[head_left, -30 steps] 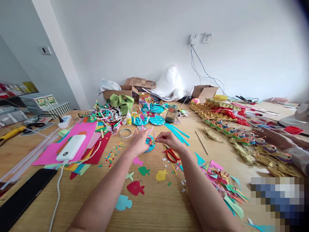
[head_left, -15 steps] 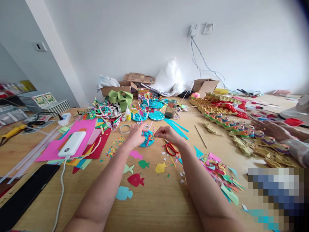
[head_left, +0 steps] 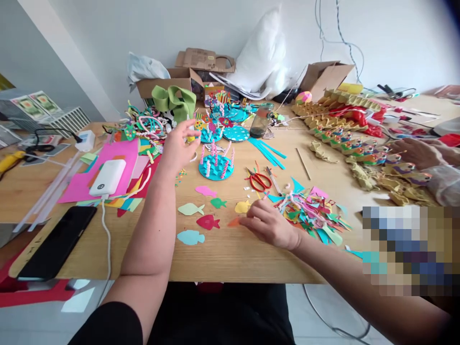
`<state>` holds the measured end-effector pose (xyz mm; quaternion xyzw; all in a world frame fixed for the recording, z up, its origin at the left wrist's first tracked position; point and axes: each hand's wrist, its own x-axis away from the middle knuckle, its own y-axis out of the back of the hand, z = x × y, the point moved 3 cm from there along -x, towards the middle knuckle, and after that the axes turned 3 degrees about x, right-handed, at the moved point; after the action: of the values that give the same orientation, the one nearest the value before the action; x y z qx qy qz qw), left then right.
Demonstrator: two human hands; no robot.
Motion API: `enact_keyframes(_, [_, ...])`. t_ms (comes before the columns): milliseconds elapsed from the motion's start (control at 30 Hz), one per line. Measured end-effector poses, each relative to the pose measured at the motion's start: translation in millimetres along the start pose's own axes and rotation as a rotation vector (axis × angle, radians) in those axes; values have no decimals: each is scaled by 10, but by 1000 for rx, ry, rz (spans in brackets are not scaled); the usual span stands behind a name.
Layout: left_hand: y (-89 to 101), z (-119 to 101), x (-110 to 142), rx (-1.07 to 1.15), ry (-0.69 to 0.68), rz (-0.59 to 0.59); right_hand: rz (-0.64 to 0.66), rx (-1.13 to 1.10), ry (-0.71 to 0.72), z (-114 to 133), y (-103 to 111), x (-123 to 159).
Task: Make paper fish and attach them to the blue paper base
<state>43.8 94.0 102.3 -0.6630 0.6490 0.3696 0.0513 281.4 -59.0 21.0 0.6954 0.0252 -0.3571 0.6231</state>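
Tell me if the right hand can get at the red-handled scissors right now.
Probably yes: the red-handled scissors lie uncovered just beyond the right hand, with only flat paper pieces between. Its fingers are at an orange paper piece, though.

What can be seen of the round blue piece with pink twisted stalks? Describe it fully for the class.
The round blue piece lies flat on the wooden table. Its top bears raised, wavy-looking blue shapes. Several pink twisted stalks stand up from it, mostly near the edge, some leaning a little. It looks like paper or foam, though I cannot tell which. Neither the left hand nor the right hand touches it.
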Motion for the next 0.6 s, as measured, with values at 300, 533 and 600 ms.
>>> enact_keyframes(300, [190, -91, 59, -34, -99, -79, 194, 79, 77, 253, -87, 336])
enact_keyframes(533, [367, -312, 141, -18, -141, -92, 285, 81, 114, 270, -77, 359])
enact_keyframes(600, [416, -382, 167, -1, -158, -116, 293, 80, 111, 274, -75, 370])
